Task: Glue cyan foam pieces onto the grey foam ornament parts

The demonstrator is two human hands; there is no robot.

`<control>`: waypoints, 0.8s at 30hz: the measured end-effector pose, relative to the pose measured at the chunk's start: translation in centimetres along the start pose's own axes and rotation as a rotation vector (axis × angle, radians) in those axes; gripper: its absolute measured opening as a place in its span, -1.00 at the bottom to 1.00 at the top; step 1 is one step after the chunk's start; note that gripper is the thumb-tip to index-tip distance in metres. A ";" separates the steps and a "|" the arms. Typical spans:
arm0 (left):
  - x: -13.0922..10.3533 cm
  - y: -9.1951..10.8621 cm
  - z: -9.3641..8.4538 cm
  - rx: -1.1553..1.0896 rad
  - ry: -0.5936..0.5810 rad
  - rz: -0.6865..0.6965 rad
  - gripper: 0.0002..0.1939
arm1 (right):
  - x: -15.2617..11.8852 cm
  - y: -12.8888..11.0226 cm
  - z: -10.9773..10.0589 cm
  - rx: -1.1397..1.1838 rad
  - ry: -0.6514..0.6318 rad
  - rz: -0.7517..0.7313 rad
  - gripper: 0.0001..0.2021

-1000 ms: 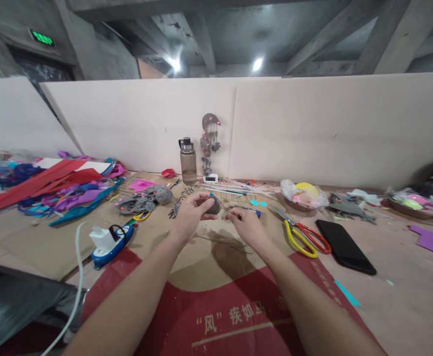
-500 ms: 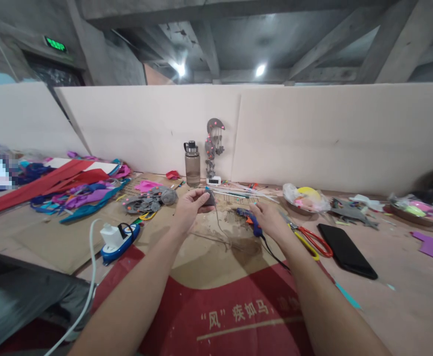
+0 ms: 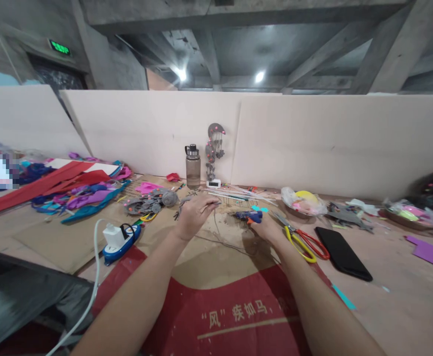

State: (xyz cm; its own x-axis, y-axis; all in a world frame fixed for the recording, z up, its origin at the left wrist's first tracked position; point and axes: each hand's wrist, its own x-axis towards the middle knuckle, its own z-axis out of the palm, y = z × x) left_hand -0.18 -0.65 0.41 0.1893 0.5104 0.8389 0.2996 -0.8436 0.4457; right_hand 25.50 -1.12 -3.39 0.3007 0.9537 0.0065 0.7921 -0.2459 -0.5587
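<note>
My left hand (image 3: 197, 213) is closed in a pinch on a small grey piece (image 3: 217, 203), seen nearly edge-on at the fingertips. From it a thin grey cord (image 3: 222, 242) hangs down and trails right across the brown board. My right hand (image 3: 264, 227) is wrapped round the blue glue gun (image 3: 252, 216), whose nozzle end points left toward the left hand. The two hands are apart. Small turquoise pieces (image 3: 260, 208) lie just behind the glue gun.
Behind stand a bottle (image 3: 193, 168) and a grey hanging ornament (image 3: 215, 131). Scissors (image 3: 305, 242) and a black phone (image 3: 342, 253) lie right. Grey felt pieces (image 3: 146, 201), a power strip (image 3: 122, 244) and coloured strips (image 3: 86, 195) are left. A bowl (image 3: 303, 210) stands back right.
My right hand has closed round the glue gun, which has shifted slightly. My left hand has turned with the grey piece, now showing its edge. The turquoise pieces have come into sight.
</note>
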 end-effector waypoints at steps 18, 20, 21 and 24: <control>0.3 -1.4 -1.8 0.229 0.020 0.426 -0.75 | -6.9 -4.9 -6.2 0.701 -0.122 -0.578 -0.76; 0.4 -1.6 -1.9 0.244 0.036 0.451 -0.73 | -7.3 -5.1 -6.5 0.658 -0.132 -0.582 -0.75; 0.4 -1.7 -1.9 0.254 0.041 0.458 -0.73 | -7.4 -5.2 -6.7 0.641 -0.139 -0.578 -0.74; 0.4 -1.8 -1.9 0.282 0.053 0.461 -0.74 | -7.7 -5.2 -7.0 0.595 -0.156 -0.572 -0.72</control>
State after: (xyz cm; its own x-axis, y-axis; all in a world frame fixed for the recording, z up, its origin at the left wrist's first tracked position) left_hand -2.40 0.77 0.50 0.3153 0.0833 0.9453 0.4373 -0.8968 -0.0668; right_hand 22.78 -8.39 5.26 -0.1739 0.9273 0.3315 0.3749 0.3736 -0.8484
